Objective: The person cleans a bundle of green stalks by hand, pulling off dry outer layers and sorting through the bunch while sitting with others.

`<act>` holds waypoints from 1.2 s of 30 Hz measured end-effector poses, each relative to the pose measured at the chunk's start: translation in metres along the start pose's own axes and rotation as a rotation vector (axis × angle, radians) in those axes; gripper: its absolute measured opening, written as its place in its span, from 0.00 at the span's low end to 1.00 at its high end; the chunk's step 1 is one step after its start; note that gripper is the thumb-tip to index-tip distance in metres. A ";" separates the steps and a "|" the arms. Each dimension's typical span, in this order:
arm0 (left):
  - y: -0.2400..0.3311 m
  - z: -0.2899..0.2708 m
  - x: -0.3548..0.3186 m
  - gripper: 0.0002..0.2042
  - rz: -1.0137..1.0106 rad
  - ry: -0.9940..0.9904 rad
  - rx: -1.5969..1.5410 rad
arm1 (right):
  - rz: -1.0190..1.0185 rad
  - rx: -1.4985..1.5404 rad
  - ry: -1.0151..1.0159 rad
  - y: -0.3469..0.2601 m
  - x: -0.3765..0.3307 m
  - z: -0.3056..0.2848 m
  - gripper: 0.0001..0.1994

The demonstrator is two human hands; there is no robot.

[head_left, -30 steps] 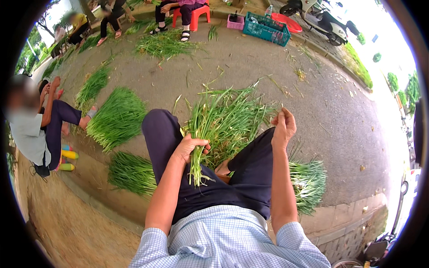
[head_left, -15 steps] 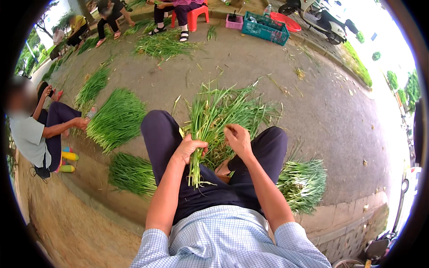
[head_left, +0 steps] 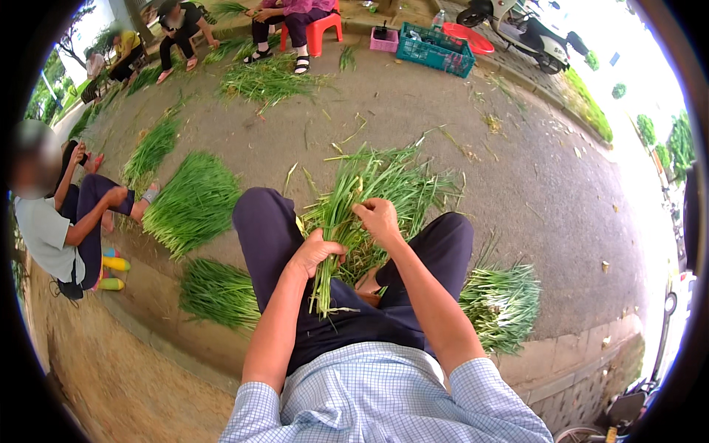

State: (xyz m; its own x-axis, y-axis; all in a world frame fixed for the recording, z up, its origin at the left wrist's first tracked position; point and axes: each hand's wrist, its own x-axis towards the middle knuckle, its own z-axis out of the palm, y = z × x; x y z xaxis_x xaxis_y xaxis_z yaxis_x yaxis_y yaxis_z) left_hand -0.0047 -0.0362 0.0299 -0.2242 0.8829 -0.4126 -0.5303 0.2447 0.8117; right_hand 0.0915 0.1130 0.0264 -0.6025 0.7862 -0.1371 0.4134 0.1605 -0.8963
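Note:
A bunch of long green chives [head_left: 323, 284] is closed in my left hand [head_left: 314, 253] above my lap, its pale stem ends pointing toward me and its leaves spreading away. My right hand [head_left: 378, 221] is at the right side of the bunch, thumb and fingers pinched together on its leaves, some yellowish. Exactly which blades they grip is too small to tell. Beneath and beyond the bunch, a loose pile of chives [head_left: 421, 177] lies on the ground between my knees, with withered yellow bits mixed in.
Stacked chives [head_left: 193, 199] lie to my left, a smaller stack [head_left: 216, 293] by my left thigh, another [head_left: 502, 306] by my right. A person [head_left: 52, 229] sits at left. Farther off are seated people, a red stool [head_left: 319, 33], a teal crate [head_left: 436, 50] and a scooter [head_left: 543, 37].
My right hand has moved left and slightly away from me, from beside the bunch onto its leaves. My left hand keeps its hold. The person at left has raised a hand off their foot.

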 end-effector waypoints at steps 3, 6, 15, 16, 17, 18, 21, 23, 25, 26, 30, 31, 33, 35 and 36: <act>-0.004 -0.003 0.003 0.19 -0.025 0.036 0.030 | 0.103 0.203 -0.061 0.001 -0.004 -0.008 0.13; -0.004 -0.002 0.004 0.19 -0.066 0.067 0.049 | 0.170 0.359 -0.053 0.008 -0.006 -0.014 0.11; -0.013 -0.009 0.011 0.19 -0.106 0.075 0.058 | 0.360 0.788 0.101 0.033 -0.002 -0.022 0.08; -0.012 -0.008 0.011 0.19 -0.110 0.073 0.060 | 0.359 0.791 0.130 0.034 -0.001 -0.024 0.07; -0.012 -0.008 0.011 0.19 -0.101 0.061 0.064 | 0.359 0.794 0.159 0.035 -0.001 -0.028 0.07; -0.011 -0.009 0.011 0.19 -0.093 0.049 0.067 | 0.345 0.814 0.169 0.042 0.003 -0.031 0.07; -0.014 -0.010 0.011 0.19 -0.087 0.049 0.060 | 0.339 0.877 0.215 0.043 0.007 -0.048 0.09; -0.014 -0.010 0.011 0.19 -0.091 0.056 0.049 | 0.284 0.935 0.222 0.053 0.012 -0.061 0.09; -0.014 -0.009 0.011 0.19 -0.096 0.066 0.036 | 0.287 0.997 0.272 0.063 0.016 -0.079 0.09; -0.015 -0.010 0.011 0.19 -0.096 0.064 0.043 | 0.275 1.023 0.323 0.070 0.018 -0.088 0.09; -0.016 -0.012 0.014 0.20 -0.088 0.078 0.046 | 0.171 1.119 0.583 0.092 0.023 -0.127 0.06; -0.016 -0.012 0.014 0.20 -0.086 0.091 0.040 | 0.150 1.113 0.704 0.089 0.023 -0.131 0.06; -0.017 -0.015 0.014 0.20 -0.075 0.110 0.016 | 0.061 1.110 0.834 0.085 0.016 -0.140 0.06; -0.017 -0.017 0.015 0.20 -0.064 0.120 -0.005 | -0.030 1.057 0.848 0.079 0.009 -0.144 0.05; -0.021 -0.021 0.018 0.19 -0.052 0.126 -0.022 | -0.060 1.015 0.835 0.077 0.005 -0.141 0.05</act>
State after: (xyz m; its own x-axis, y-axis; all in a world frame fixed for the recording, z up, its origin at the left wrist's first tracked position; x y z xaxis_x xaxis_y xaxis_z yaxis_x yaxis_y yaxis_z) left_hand -0.0142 -0.0340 -0.0033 -0.2961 0.8114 -0.5039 -0.5616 0.2788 0.7790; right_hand 0.2168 0.2142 0.0159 0.1502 0.9821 -0.1139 -0.5136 -0.0209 -0.8578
